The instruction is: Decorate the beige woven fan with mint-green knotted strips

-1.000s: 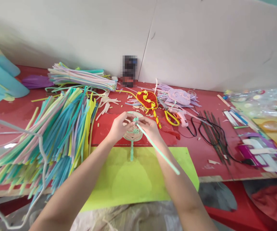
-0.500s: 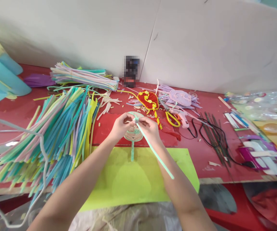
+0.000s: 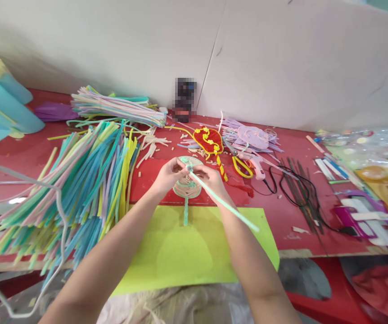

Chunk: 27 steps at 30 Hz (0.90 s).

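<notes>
Both hands meet above a round fan-shaped piece (image 3: 186, 191) made of pale pink and mint pipe cleaners, with a mint handle toward me. A mint pipe cleaner (image 3: 227, 207) runs from the fingertips down across my right forearm, its far end loose. My left hand (image 3: 169, 174) pinches its bunched end with thumb and finger. My right hand (image 3: 209, 176) pinches the same pipe cleaner from the other side. The fan piece lies on a red sheet, with a yellow-green sheet (image 3: 187, 252) nearer me. Fingers partly hide the bunched end.
Pipe cleaner bundles (image 3: 89, 180) fill the left side. Beyond my hands lie a red-and-yellow fan (image 3: 208, 140), yellow-handled scissors (image 3: 242, 167) and a pink glue gun (image 3: 257, 168) with a black cord (image 3: 310, 184). A purple-and-white device (image 3: 366, 216) sits at the right, and a white wall stands behind.
The loose length of the mint pipe cleaner has swung up and to the right. Both hands stay in nearly the same place, fingers shifting slightly around the bunched end.
</notes>
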Each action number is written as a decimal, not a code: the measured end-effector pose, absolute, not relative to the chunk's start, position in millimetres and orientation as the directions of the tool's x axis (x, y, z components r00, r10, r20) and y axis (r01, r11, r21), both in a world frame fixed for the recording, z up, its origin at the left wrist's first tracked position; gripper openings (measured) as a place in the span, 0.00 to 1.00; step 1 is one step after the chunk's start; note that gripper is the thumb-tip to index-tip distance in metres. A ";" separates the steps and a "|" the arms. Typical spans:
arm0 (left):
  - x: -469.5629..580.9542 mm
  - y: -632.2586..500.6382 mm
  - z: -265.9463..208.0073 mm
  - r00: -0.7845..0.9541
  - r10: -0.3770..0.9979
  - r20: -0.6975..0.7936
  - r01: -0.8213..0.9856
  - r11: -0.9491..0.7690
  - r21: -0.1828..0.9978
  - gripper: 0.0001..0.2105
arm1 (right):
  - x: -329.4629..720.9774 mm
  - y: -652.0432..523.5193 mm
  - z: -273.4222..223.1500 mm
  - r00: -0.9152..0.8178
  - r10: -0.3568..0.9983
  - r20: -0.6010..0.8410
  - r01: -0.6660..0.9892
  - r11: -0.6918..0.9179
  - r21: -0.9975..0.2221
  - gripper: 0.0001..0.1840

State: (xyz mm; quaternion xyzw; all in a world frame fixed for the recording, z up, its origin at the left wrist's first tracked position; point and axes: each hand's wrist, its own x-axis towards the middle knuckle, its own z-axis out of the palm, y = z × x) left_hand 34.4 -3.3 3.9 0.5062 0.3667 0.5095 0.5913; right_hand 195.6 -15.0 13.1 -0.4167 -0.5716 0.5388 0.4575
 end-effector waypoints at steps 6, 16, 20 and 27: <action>36.1 -5.1 6.2 0.235 0.969 0.078 -0.262 -0.014 0.965 0.13 | 191.9 -18.6 18.0 -0.204 0.978 0.039 -0.053 0.029 -0.998 0.14; 37.5 -2.5 5.6 0.162 0.982 0.101 -0.247 -0.059 0.967 0.11 | 192.0 -16.1 15.7 -0.142 0.988 0.063 -0.018 0.061 -0.998 0.17; 35.4 -0.6 4.3 0.119 0.977 0.174 -0.010 -0.174 0.985 0.08 | 195.9 -14.2 13.0 -0.126 0.979 0.158 0.096 0.171 -0.981 0.15; 32.9 1.1 -0.8 0.111 0.970 0.216 0.191 -0.234 0.953 0.04 | 197.4 -13.1 7.3 -0.154 0.932 0.329 0.309 0.362 -0.879 0.12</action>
